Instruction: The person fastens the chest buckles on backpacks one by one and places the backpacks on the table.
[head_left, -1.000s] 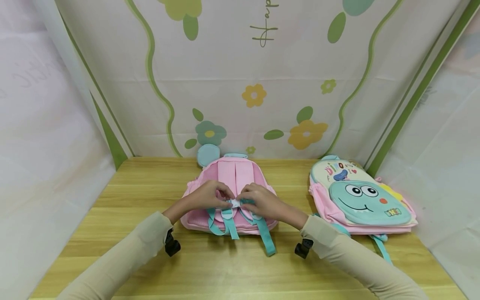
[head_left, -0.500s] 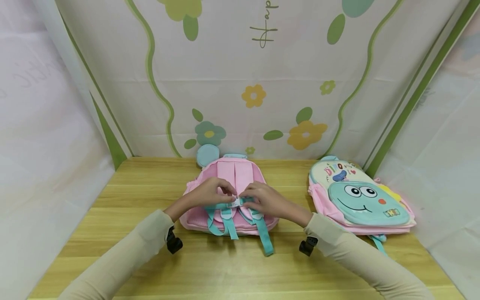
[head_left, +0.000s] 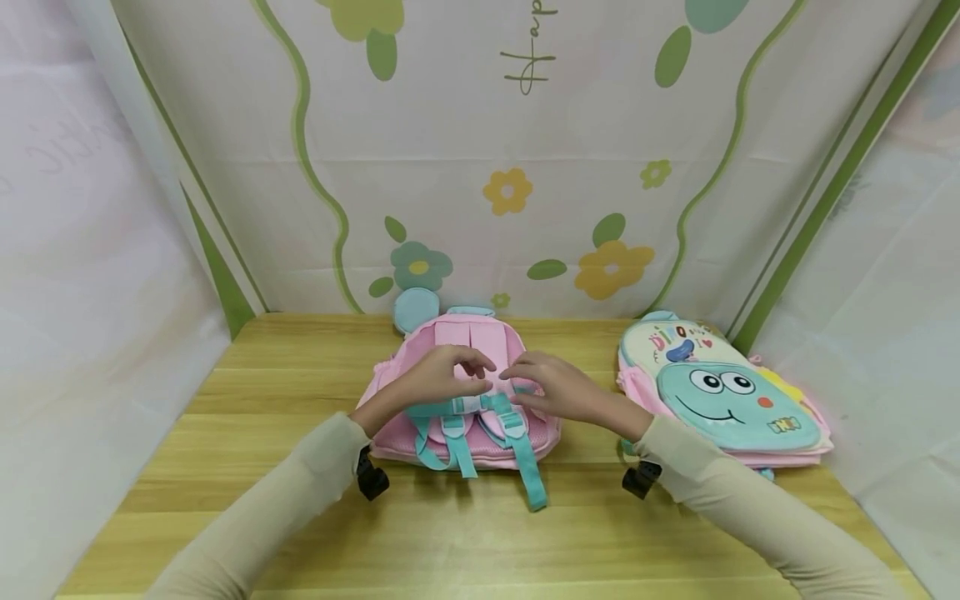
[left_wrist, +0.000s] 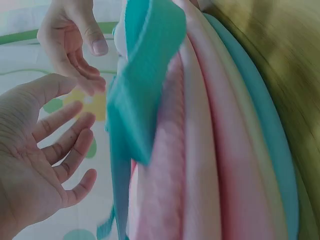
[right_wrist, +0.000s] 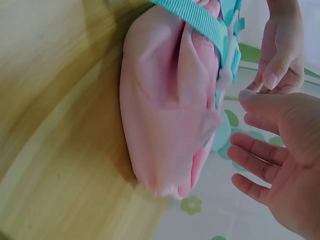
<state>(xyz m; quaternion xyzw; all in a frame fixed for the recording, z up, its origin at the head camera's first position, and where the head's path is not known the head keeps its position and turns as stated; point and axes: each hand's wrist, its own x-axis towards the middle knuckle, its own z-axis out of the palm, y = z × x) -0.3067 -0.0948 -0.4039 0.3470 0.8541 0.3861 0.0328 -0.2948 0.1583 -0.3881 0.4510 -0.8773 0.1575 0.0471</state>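
A pink backpack (head_left: 487,335) lies with its shoulder straps facing up at the middle of the table. Across those straps runs a teal chest strap (head_left: 495,402) with a white buckle (head_left: 468,405) whose two sides sit together. My left hand (head_left: 441,375) is raised just above the buckle, fingers loosely bent around nothing. Opposite it hovers my right hand (head_left: 558,387), also holding nothing, its fingertips close to the left ones. Teal webbing (left_wrist: 142,80) fills much of the left wrist view, apart from the fingers. In the right wrist view, the pink side (right_wrist: 160,110) of the backpack shows.
To the right lies a second backpack (head_left: 738,404) with a smiling dinosaur face. Loose teal strap ends (head_left: 531,479) hang over the near edge of the pink one. A printed cloth backdrop (head_left: 420,200) stands behind the wooden table (head_left: 300,350).
Both hands have let go of the buckle and lifted slightly up and to the right, leaving it in plain view. The backpack has barely moved.
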